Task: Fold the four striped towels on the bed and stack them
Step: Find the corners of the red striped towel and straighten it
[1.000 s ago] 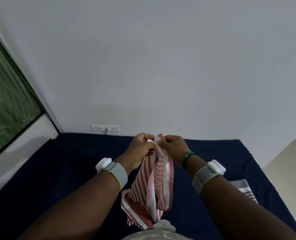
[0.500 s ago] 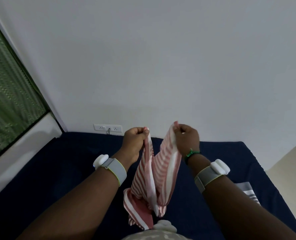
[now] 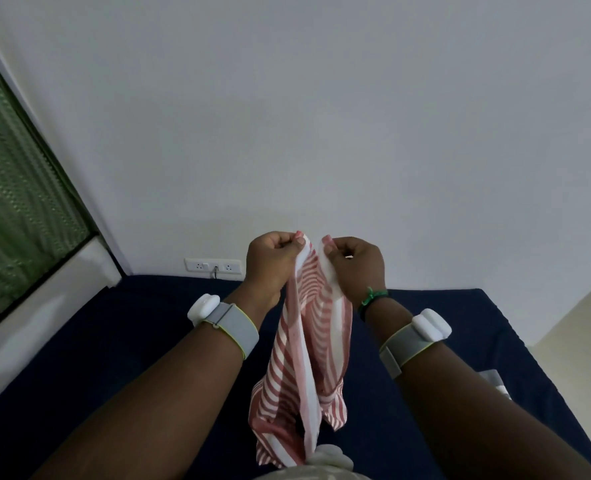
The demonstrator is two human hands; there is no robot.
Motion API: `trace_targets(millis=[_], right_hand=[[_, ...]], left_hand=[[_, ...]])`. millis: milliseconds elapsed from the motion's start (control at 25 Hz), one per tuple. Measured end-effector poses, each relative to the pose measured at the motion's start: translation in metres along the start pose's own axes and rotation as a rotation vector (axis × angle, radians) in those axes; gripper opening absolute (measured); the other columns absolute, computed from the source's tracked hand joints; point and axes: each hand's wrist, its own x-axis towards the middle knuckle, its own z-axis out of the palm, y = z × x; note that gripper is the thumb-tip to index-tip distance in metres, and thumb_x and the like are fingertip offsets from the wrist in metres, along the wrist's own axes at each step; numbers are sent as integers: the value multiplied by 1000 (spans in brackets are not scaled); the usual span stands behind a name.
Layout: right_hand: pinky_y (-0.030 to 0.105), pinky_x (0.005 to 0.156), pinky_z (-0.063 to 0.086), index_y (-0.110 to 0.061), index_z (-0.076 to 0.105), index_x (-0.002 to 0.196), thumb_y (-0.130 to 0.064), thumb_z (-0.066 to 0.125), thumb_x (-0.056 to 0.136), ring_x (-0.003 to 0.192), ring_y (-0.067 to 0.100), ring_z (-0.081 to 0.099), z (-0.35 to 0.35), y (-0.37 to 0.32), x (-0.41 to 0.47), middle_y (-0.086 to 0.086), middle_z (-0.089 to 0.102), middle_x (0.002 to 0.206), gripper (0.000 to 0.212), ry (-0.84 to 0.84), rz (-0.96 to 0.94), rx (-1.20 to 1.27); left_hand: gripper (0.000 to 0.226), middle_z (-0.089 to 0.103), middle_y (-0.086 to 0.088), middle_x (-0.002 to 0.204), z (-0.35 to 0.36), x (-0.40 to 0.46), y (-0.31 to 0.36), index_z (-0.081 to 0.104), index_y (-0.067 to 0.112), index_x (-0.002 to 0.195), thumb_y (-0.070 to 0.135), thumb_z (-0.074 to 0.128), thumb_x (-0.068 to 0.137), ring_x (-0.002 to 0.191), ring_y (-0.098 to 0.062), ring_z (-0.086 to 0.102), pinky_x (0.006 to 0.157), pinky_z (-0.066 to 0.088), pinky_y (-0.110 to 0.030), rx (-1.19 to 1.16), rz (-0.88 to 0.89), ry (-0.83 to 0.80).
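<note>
Red-striped towel [image 3: 308, 344] hangs pinched by left hand [image 3: 270, 261] and right hand [image 3: 356, 268]; no writing legible.

Both forearms are bare, with no sleeves in view; the left wrist carries a grey fabric strap edged in yellow-green [image 3: 230, 328] with a rounded white plastic pod [image 3: 203, 305] clipped to it; the right wrist carries a matching grey strap [image 3: 400, 347] and white pod [image 3: 431, 324]; nearer the right hand sits a thin green knotted wristband [image 3: 372, 295]; pale patterned clothing [image 3: 308, 474] shows at the bottom edge.
</note>
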Motion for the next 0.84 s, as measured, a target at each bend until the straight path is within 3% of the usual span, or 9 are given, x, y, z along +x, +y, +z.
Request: trace_targets(millis=[160, 320, 440, 560, 720, 840], right_hand=[[39, 89, 58, -19, 81, 92, -38, 72, 93, 86, 7, 71, 17, 5, -13, -9, 77, 86, 22, -30, 15, 66], [40, 93, 56, -22, 81, 94, -37, 71, 94, 90, 6, 70, 26, 5, -19, -9, 77, 91, 19, -43, 8, 47], [42, 94, 56, -23, 81, 101, -39, 67, 95, 94, 10, 70, 30, 2, -22, -7, 78, 97, 21, -75, -17, 4], [40, 94, 56, -21, 80, 104, -33, 67, 96, 90, 8, 69, 32, -1, -24, -5, 78, 98, 19, -94, -46, -33], [36, 88, 58, -19, 80, 98, -29, 71, 93, 81, 4, 67, 32, -1, -27, -7, 77, 90, 14, -68, -72, -71], [29, 88, 55, -17, 79, 106, -27, 66, 97, 80, 0, 62, 34, -1, -30, -2, 77, 97, 19, -107, -108, -123]], left_hand=[[17, 79, -6, 93, 4, -9, -21, 78, 12, 101, 25, 78, 91, 82, -22, 77, 67, 61, -29, -122, -151, -15], [20, 79, -1, 92, 3, -14, -26, 79, 15, 103, 32, 77, 92, 83, -20, 76, 61, 59, -24, -71, -149, -31], [21, 79, 2, 94, 2, -12, -29, 78, 17, 104, 34, 76, 92, 88, -22, 76, 73, 64, -34, -58, -163, -20], [18, 79, 0, 93, 0, -13, -30, 78, 18, 101, 32, 76, 91, 88, -24, 76, 81, 64, -42, -67, -184, 6], [14, 79, -2, 92, -1, -14, -30, 78, 14, 101, 26, 75, 93, 86, -24, 76, 79, 65, -43, -80, -205, 23], [14, 79, -2, 91, -2, -14, -30, 77, 16, 98, 28, 75, 93, 85, -24, 77, 78, 65, -43, -92, -220, 30]])
